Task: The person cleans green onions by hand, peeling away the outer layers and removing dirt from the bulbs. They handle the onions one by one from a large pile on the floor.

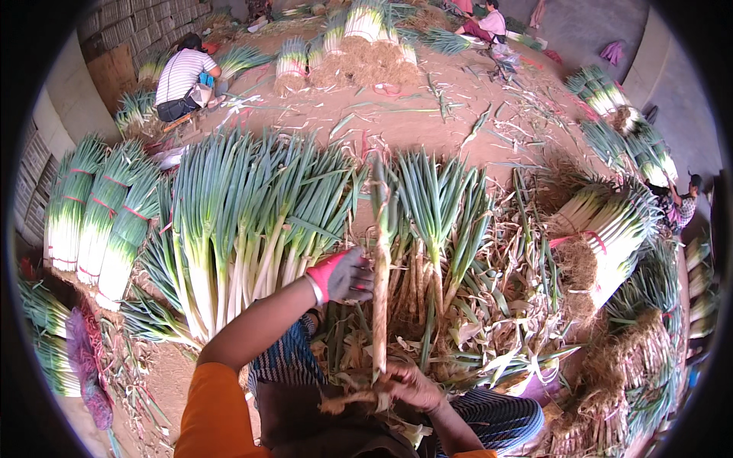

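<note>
A single long green onion (379, 305) stands upright before me, its stalk wrapped in brown dry skin and its green top pointing away. My bare right hand (412, 386) grips it low, near the root end, where a strip of brown peel (347, 401) hangs to the left. Beside the stalk's middle is my left hand (343, 276) in a pink and grey glove, fingers stretched toward the stalk; whether they touch it I cannot tell. Cleaned green onions (244, 221) with white stems lie in a wide row at the left. Unpeeled brown-skinned ones (435, 252) lie just right of the stalk.
Dry peelings (489, 313) heap up at the right. Tied bundles stand at the left (99, 221) and right (599, 252), with a purple net bag (88, 366) at lower left. Farther off, a person in a striped shirt (187, 76) and a person in pink (489, 24) sit among onions.
</note>
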### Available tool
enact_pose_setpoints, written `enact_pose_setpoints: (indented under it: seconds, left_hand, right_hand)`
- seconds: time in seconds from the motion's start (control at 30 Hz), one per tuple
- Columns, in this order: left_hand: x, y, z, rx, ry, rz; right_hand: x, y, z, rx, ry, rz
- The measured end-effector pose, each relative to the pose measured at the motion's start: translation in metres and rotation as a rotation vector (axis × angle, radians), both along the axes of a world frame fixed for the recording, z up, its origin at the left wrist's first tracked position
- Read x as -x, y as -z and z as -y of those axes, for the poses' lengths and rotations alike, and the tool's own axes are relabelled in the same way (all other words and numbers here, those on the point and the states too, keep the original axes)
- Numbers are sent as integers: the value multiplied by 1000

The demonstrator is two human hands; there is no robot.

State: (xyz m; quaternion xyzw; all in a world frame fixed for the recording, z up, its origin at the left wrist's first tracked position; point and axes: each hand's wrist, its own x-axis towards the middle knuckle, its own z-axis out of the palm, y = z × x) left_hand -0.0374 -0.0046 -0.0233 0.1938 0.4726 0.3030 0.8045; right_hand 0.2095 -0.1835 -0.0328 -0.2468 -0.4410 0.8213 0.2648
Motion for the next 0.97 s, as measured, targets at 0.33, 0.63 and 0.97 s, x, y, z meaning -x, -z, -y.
enact_pose_setpoints:
  seconds: [0.33, 0.63, 0.97]
  left_hand:
    - [-33, 11, -8, -156, -335, 600]
    - [-46, 6, 0, -217, -327, 300]
    - [-34, -15, 5, -255, -337, 317]
  right_hand:
    - [6, 15, 40, 164, -355, 249]
    - [57, -18, -110, -467, 708, 316]
    - [52, 52, -61, -728, 564, 607]
